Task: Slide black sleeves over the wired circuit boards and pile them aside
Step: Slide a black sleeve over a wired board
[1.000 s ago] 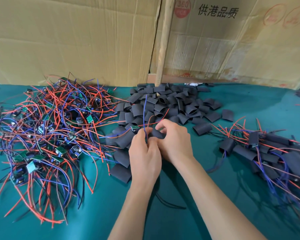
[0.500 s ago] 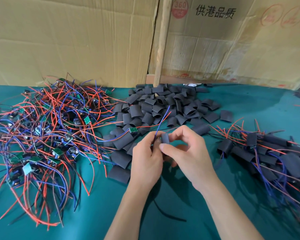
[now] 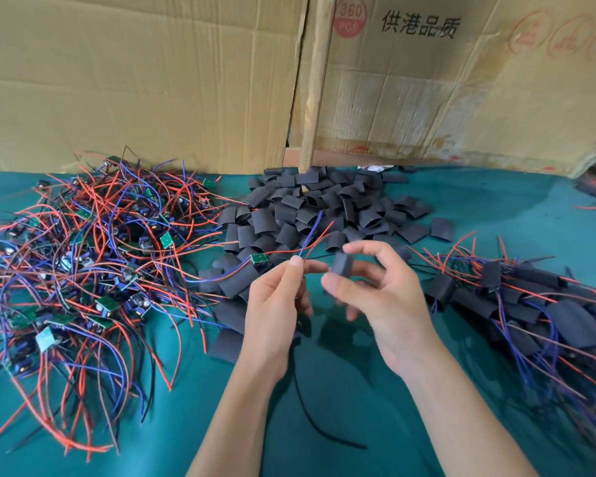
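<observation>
Teal cloth-covered work surface (image 3: 358, 407), backed by flattened cardboard cartons (image 3: 135, 80) standing upright, one printed with Chinese characters and a red "360 PCS" stamp; a pale wooden post (image 3: 315, 80) upright between them. Left of surface: large tangled heap of unsleeved circuit boards (image 3: 83, 256), small green boards with red, blue and black leads. Centre rear: loose heap of short black sleeves (image 3: 324, 211), flattened tube pieces, some spilling forward toward the hands. Right: pile of sleeved boards (image 3: 530, 304) with red and blue leads trailing out, well apart from the unsleeved heap. Both forearms enter from bottom edge. Left hand (image 3: 276, 315) raised above the cloth, thumb and forefinger pinching a bundle of wires (image 3: 312, 235), blue and red ends fanning up and away beyond the fingertips; a black lead (image 3: 310, 418) hangs below the hand and trails onto the cloth; board belonging to these wires hidden behind the hand. Right hand (image 3: 382, 301) raised just beside the left, thumb and fingers curled round a single black sleeve (image 3: 341, 265) held near-upright, slightly blurred. Sleeve near the pinched wire ends but apart from them, not threaded on. One stray green board (image 3: 258, 259) lying on the sleeves just behind the left hand.
</observation>
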### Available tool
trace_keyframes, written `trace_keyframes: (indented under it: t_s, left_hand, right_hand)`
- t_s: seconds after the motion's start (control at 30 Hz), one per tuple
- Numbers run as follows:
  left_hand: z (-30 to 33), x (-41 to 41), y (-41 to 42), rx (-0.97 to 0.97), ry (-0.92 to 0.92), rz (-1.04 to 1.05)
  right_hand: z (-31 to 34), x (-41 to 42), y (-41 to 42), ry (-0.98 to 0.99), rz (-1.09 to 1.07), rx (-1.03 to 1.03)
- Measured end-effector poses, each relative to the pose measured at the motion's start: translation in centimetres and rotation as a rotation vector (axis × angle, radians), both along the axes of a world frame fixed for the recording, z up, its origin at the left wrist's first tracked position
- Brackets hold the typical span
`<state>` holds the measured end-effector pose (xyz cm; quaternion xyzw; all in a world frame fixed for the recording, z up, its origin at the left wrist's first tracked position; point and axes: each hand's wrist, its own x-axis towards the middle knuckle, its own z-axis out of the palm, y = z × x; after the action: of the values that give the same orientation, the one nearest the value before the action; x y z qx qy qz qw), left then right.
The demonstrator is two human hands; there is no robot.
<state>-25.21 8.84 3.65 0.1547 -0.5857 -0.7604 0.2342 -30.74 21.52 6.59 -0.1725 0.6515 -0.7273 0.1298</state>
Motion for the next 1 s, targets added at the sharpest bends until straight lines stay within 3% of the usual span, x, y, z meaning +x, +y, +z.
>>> trace_keyframes:
  t_s: [0.17, 0.3, 0.63, 0.87, 1.0]
  left_hand:
    - [0.2, 0.3, 0.1, 0.043, 0.056, -0.096]
    - [0.4, 0.4, 0.7, 0.042, 0.032, -0.199]
    - [0.6, 0.4, 1.1, -0.105, -0.037, -0.288]
    - [0.5, 0.4, 1.1, -0.163, -0.103, -0.242]
    - [0.5, 0.4, 1.3, -0.168, -0.106, -0.234]
  right_hand:
    - [0.8, -1.7, 2.1, -0.190, -0.231, -0.265]
    - [0.5, -2.1, 2.6, -0.265, -0.386, -0.301]
    - [0.4, -1.6, 1.9, -0.292, -0.350, -0.325]
    - [1.0, -1.6, 2.2, -0.128, -0.303, -0.212]
    - [0.4, -1.7, 2.1, 0.021, -0.277, -0.038]
